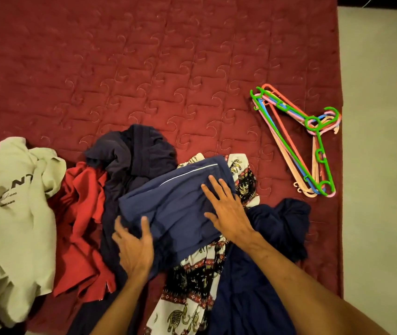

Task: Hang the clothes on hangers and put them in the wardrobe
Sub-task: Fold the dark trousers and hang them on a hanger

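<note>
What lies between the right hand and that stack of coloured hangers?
In the head view, the elephant-print cloth peeks out beside the right hand; beyond it, only bare maroon bedspread up to the hangers.

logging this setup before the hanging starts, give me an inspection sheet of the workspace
surface: red quilted bed cover, far half bare
job's things: clothes heaped along the near edge: beige shirt, red garment, dark garment, blue folded piece on top, elephant-print cloth, navy garment; hangers stacked near the bed's right edge, none in use
clutter: nothing seen
grippers: left hand on the blue piece's near corner, fingers spread; right hand flat on its right side; neither grips
cables: thin line at the top right corner, too small to tell
surroundings: pale floor to the right; wardrobe not in view
</note>
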